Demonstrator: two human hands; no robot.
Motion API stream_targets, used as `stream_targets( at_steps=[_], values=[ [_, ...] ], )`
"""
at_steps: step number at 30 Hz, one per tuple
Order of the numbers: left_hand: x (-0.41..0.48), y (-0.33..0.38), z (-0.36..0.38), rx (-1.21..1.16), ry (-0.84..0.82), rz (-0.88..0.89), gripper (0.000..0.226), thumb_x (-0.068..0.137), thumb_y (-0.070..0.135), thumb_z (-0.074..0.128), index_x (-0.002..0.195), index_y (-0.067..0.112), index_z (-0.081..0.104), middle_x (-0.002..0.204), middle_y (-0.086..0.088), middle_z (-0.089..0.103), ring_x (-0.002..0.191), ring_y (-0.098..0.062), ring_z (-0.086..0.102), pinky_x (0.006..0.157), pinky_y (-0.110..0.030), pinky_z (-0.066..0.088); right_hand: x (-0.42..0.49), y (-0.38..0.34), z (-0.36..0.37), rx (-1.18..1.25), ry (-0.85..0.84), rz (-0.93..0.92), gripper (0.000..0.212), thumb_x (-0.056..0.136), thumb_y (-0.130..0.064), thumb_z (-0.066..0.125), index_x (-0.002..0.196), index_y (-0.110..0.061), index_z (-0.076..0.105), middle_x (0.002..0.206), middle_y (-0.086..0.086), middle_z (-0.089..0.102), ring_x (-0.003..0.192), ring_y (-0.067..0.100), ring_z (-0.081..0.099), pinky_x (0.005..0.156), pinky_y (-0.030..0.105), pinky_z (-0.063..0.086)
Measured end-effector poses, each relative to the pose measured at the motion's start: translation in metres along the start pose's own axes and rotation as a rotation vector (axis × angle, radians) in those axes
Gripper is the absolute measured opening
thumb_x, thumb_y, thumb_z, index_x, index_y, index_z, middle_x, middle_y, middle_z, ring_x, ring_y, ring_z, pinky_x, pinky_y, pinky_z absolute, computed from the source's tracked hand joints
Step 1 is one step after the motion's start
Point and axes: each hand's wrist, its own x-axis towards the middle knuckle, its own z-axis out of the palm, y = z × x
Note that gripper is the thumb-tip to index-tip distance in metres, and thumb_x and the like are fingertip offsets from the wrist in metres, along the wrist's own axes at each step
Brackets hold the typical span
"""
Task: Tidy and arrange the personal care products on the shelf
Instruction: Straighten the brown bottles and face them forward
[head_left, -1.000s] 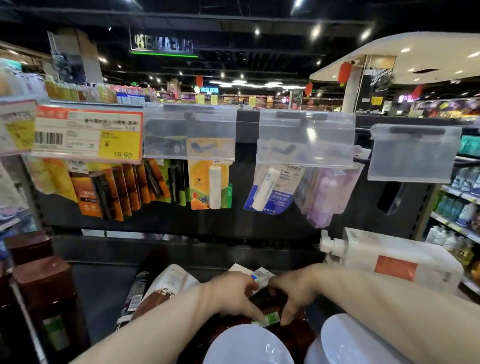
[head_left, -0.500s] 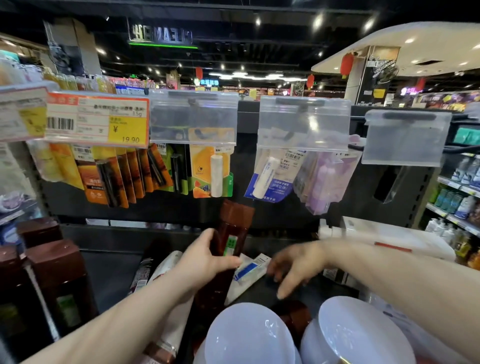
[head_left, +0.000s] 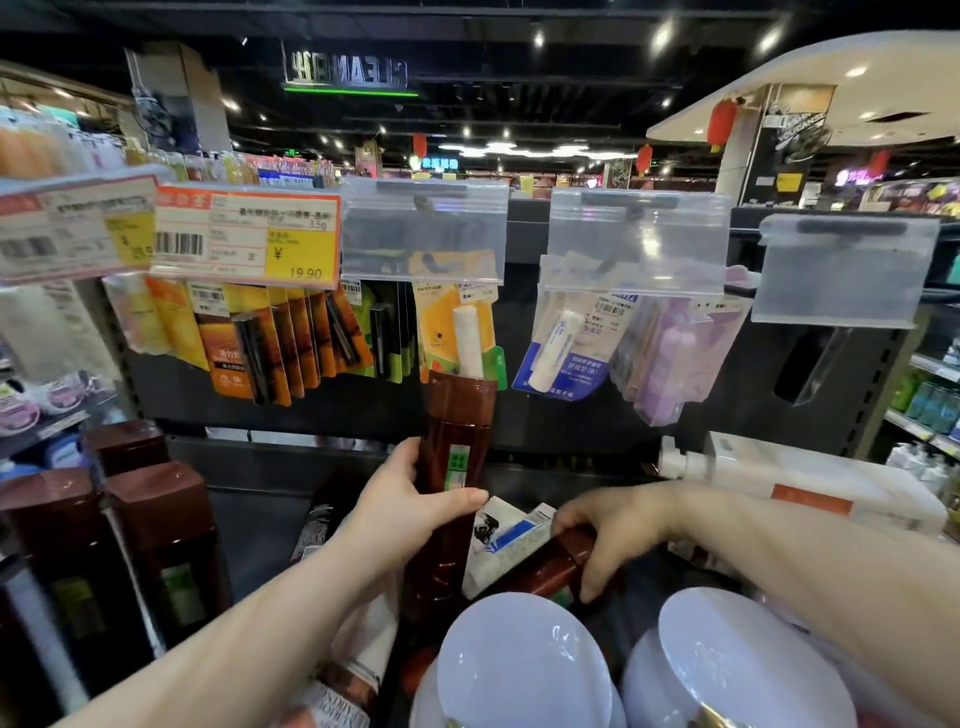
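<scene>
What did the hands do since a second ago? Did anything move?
The left hand took hold of a tall brown plastic bottle and lifted it upright off the shelf pile. The right hand shifted onto a second brown bottle lying there and grips it. The hanging lip balm packs, white round lids and white pump bottle stayed put.

The orange-and-yellow price tag hanging from the peg rail shows "¥ 19.90" on its yellow field and "3.5g" above it. The hanging ceiling sign reads "CLEAN" in mirrored letters, the rest unclear. Print on the blue lip balm card is too small to read.
</scene>
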Motion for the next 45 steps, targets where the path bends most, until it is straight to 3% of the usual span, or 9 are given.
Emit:
stream_targets(
  at_steps=[4,8,13,19,24,32,37,39,45],
  values=[
    [-0.002,0.007,-0.005,-0.009,0.04,0.012,0.05,0.061,0.028,0.083,0.097,0.039,0.05,0.105,0.008,0.064,0.098,-0.012,0.061,0.083,-0.033,0.051,-0.014,0.004,0.0,0.372,0.171,-0.159,0.046,0.067,-0.011,0.082,0.098,-0.029,0.053,0.098,-0.002,0.063,0.08,0.004,0.066,0.064,0.02,0.052],
    [-0.015,0.011,-0.009,-0.022,0.055,0.032,0.048,0.052,0.035,0.081,0.089,0.048,0.052,0.096,0.016,0.066,0.091,-0.004,0.064,0.075,-0.025,0.05,-0.027,-0.01,-0.002,0.615,0.368,-0.284,0.05,0.063,-0.013,0.083,0.102,-0.031,0.058,0.1,-0.002,0.067,0.087,0.012,0.069,0.065,0.024,0.055],
    [-0.032,0.021,-0.012,-0.027,0.109,0.08,0.049,0.056,0.03,0.083,0.084,0.057,0.054,0.09,0.022,0.069,0.087,-0.001,0.065,0.076,-0.026,0.05,-0.037,-0.037,0.002,0.463,0.452,-0.289,0.053,0.065,-0.025,0.082,0.106,-0.043,0.053,0.103,-0.008,0.063,0.095,0.009,0.063,0.066,0.017,0.052],
    [-0.051,0.041,-0.02,0.007,0.192,0.128,0.044,0.063,0.029,0.08,0.08,0.059,0.053,0.085,0.029,0.065,0.081,0.007,0.063,0.063,-0.014,0.047,-0.041,-0.041,0.018,0.43,0.308,-0.14,0.056,0.068,-0.018,0.081,0.115,-0.03,0.052,0.107,-0.002,0.064,0.097,0.014,0.062,0.07,0.026,0.056],
    [-0.075,0.056,-0.027,-0.022,0.259,0.159,0.036,0.066,0.024,0.08,0.082,0.046,0.056,0.083,0.022,0.067,0.078,0.003,0.064,0.069,-0.022,0.047,-0.05,-0.045,0.02,0.342,0.492,-0.194,0.061,0.067,-0.013,0.081,0.118,-0.029,0.051,0.104,-0.008,0.064,0.102,0.011,0.058,0.094,0.033,0.047],
    [-0.14,0.072,-0.04,-0.043,0.428,0.231,0.038,0.06,0.025,0.08,0.083,0.046,0.059,0.085,0.017,0.069,0.079,0.001,0.065,0.062,-0.012,0.051,-0.095,-0.086,0.021,0.264,0.722,-0.632,0.048,0.061,-0.01,0.084,0.094,-0.035,0.06,0.089,-0.019,0.066,0.083,-0.013,0.06,0.066,0.004,0.045],
    [-0.177,0.069,-0.063,-0.027,0.577,0.212,0.044,0.062,0.012,0.08,0.082,0.047,0.062,0.086,0.01,0.072,0.082,-0.008,0.068,0.073,-0.026,0.049,-0.106,-0.117,0.027,0.397,0.682,-0.717,0.041,0.061,-0.017,0.083,0.092,-0.032,0.061,0.096,-0.009,0.07,0.094,0.009,0.065,0.086,0.031,0.05],
    [-0.188,0.066,-0.074,-0.047,0.612,0.197,0.041,0.059,0.014,0.079,0.082,0.044,0.063,0.086,0.009,0.073,0.082,-0.009,0.069,0.073,-0.029,0.05,-0.106,-0.134,0.034,0.4,0.663,-0.736,0.041,0.064,-0.018,0.082,0.092,-0.036,0.058,0.101,-0.008,0.069,0.099,0.013,0.063,0.087,0.033,0.049],
    [-0.218,0.054,-0.108,-0.098,0.641,0.166,0.041,0.065,0.007,0.074,0.098,0.026,0.06,0.088,0.007,0.074,0.082,-0.011,0.07,0.07,-0.027,0.051,-0.092,-0.198,0.064,0.341,0.602,-0.751,0.038,0.065,-0.023,0.083,0.088,-0.039,0.057,0.087,-0.018,0.066,0.08,-0.01,0.06,0.061,0.005,0.044]
  ],
)
